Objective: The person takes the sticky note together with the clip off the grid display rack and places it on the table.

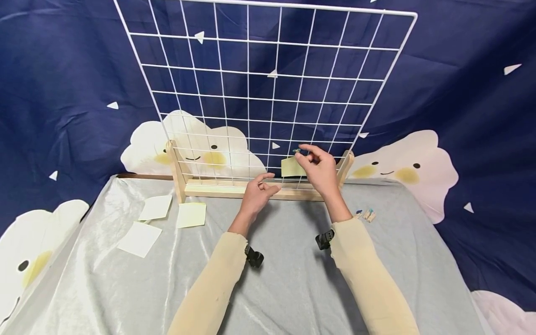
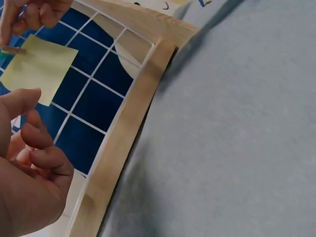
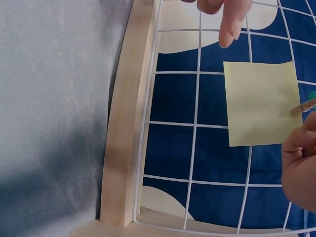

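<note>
A pale yellow sticky note (image 1: 291, 167) hangs against the lower right of the white wire grid (image 1: 259, 98). At its top edge is a small wooden clothespin (image 3: 304, 107) with a green decoration. My right hand (image 1: 321, 171) pinches that clothespin between thumb and index finger; in the right wrist view the fingertips are partly cut off. My left hand (image 1: 257, 195) is just left of and below the note, fingers loosely bent and holding nothing. In the left wrist view its thumb and index finger (image 2: 22, 101) come close to the note's lower edge.
The grid stands in a wooden base (image 1: 217, 190) on a grey cloth (image 1: 289, 279). Several paper notes (image 1: 156, 207) lie on the cloth at left. A few small clothespins (image 1: 370, 215) lie at right. Behind hangs a blue curtain (image 1: 460, 102) with clouds.
</note>
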A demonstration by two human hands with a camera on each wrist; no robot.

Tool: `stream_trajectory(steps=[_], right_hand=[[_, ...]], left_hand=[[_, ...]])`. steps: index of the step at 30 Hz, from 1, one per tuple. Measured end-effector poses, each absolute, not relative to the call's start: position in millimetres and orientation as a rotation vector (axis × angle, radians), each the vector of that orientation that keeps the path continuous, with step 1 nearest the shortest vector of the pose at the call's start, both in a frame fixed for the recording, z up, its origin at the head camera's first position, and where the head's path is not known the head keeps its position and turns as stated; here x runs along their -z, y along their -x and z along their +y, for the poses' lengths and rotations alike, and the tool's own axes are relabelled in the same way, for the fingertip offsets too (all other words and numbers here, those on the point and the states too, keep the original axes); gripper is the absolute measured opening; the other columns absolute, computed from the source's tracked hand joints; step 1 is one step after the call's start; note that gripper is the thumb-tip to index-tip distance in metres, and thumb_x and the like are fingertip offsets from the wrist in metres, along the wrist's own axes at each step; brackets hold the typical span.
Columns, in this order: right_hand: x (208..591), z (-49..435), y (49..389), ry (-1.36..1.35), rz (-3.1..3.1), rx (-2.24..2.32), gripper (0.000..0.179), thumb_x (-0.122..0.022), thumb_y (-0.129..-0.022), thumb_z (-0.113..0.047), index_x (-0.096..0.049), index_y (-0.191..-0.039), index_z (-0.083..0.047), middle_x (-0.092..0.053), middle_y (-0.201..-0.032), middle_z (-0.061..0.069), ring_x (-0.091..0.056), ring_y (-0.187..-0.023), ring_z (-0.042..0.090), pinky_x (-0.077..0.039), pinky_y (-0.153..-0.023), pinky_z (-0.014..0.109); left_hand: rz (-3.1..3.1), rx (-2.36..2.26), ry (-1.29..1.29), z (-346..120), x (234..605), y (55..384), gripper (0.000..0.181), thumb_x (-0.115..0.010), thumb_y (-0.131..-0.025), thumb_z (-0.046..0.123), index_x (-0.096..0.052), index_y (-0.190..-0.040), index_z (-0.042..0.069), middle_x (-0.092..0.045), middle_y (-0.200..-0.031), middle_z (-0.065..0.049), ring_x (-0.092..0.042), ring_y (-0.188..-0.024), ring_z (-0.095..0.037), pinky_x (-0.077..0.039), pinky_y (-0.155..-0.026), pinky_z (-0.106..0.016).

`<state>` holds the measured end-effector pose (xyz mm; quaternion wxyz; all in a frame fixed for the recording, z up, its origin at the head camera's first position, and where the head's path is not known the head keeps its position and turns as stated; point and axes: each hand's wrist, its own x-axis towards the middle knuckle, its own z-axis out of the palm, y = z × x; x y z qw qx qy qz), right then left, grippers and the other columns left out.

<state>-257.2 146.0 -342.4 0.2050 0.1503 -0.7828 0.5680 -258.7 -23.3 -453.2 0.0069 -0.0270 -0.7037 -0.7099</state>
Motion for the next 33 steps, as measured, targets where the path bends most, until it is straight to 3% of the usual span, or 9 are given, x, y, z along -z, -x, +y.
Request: stream_trajectory(steps=[10, 14, 21, 27, 33], right_hand=[[343.3, 147.5, 260.8, -0.425, -2.179, -1.532, 0.02, -0.07, -0.091, 0.005, -0.07, -0.109, 0.013, -0.051, -0.064, 0.014, -0.041, -0.054, 0.004, -0.032, -0.052, 0.017], [359.9, 151.4, 277.9, -0.411, -2.193, -1.518, 0.02, -0.071, -0.093, -0.001, -0.071, -0.109, 0.01, -0.052, -0.066, 0.016, -0.04, -0.054, 0.005, -0.031, -0.052, 0.017], [373.6, 155.1, 292.7, -0.396, -2.195, -1.493, 0.017, -0.075, -0.093, -0.011, -0.077, -0.106, -0.001, -0.054, -0.066, 0.007, -0.041, -0.051, 0.002, -0.032, -0.048, 0.019], [374.8, 154.7, 292.7, -0.378, -2.183, -1.488, 0.014, -0.076, -0.092, -0.011, -0.077, -0.102, -0.002, -0.055, -0.064, 0.002, -0.042, -0.047, 0.003, -0.033, -0.045, 0.019], [375.9, 155.4, 294.7, -0.361, -2.165, -1.543, 0.014, -0.076, -0.093, -0.013, -0.078, -0.102, -0.002, -0.058, -0.067, 0.01, -0.044, -0.042, 0.004, -0.036, -0.042, 0.019]], left_hand=[[-2.222, 2.185, 0.073, -7.2, 446.7, 266.7, 0.034, -0.075, -0.092, 0.015, -0.066, -0.124, 0.005, -0.05, -0.062, 0.006, -0.039, -0.055, -0.008, -0.032, -0.052, -0.025], [-2.195, 2.184, 0.056, -4.0, 445.3, 269.4, 0.027, -0.075, -0.092, 0.015, -0.068, -0.117, 0.006, -0.047, -0.061, 0.006, -0.038, -0.054, -0.008, -0.031, -0.051, -0.025], [-2.156, 2.21, 0.062, -1.5, 444.4, 273.2, 0.025, -0.074, -0.092, 0.012, -0.067, -0.115, 0.003, -0.046, -0.061, 0.006, -0.04, -0.055, -0.008, -0.031, -0.05, -0.023], [-2.171, 2.182, 0.04, 2.4, 445.1, 272.3, 0.02, -0.071, -0.094, 0.011, -0.067, -0.111, 0.0, -0.045, -0.06, 0.007, -0.038, -0.055, -0.007, -0.029, -0.051, -0.023], [-2.138, 2.165, -0.011, 4.7, 445.3, 272.4, 0.016, -0.069, -0.094, 0.013, -0.068, -0.104, 0.001, -0.048, -0.062, 0.007, -0.042, -0.055, -0.008, -0.031, -0.051, -0.022]])
